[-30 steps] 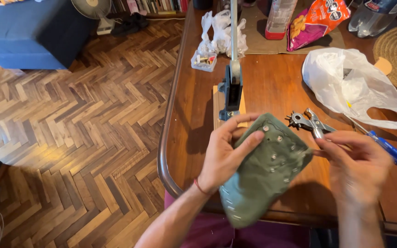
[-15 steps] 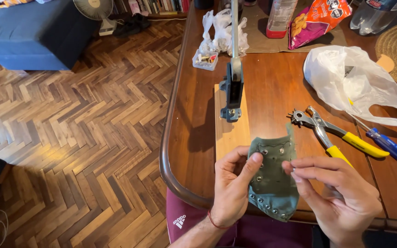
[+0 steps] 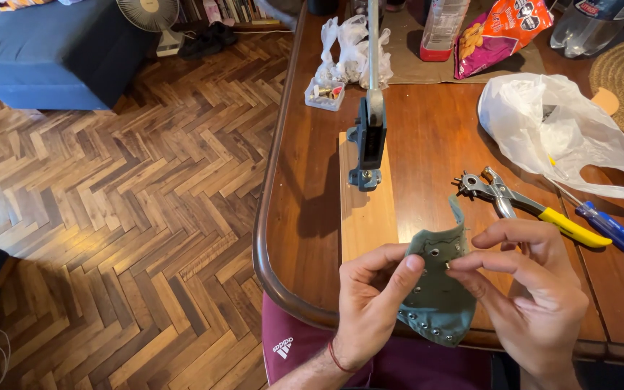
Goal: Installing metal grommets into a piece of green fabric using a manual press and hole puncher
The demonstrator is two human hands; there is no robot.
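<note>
My left hand (image 3: 371, 303) grips a grey-green fabric piece (image 3: 438, 300) dotted with metal eyelets, thumb on its top face. My right hand (image 3: 532, 292) pinches a tiny metal part against the fabric's upper right edge with thumb and forefinger. Both hands hover over the near edge of the wooden table (image 3: 305, 224). A blue hand press (image 3: 368, 141) stands on a light wooden board (image 3: 366, 209) just beyond my left hand. The yellow-handled punch pliers (image 3: 525, 206) lie right behind my right hand.
A blue-handled screwdriver (image 3: 604, 225) lies beside the pliers. A white plastic bag (image 3: 565, 133) sits at the right, an orange snack bag (image 3: 503, 32) and a small clear box of parts (image 3: 324, 94) farther back. The parquet floor (image 3: 110, 217) and a blue sofa (image 3: 52, 58) are left.
The fabric piece has turned from flat and wide to folded and upright. My hands have drawn closer to the table edge, and my right fingers now pinch a small metal part at the fabric.
</note>
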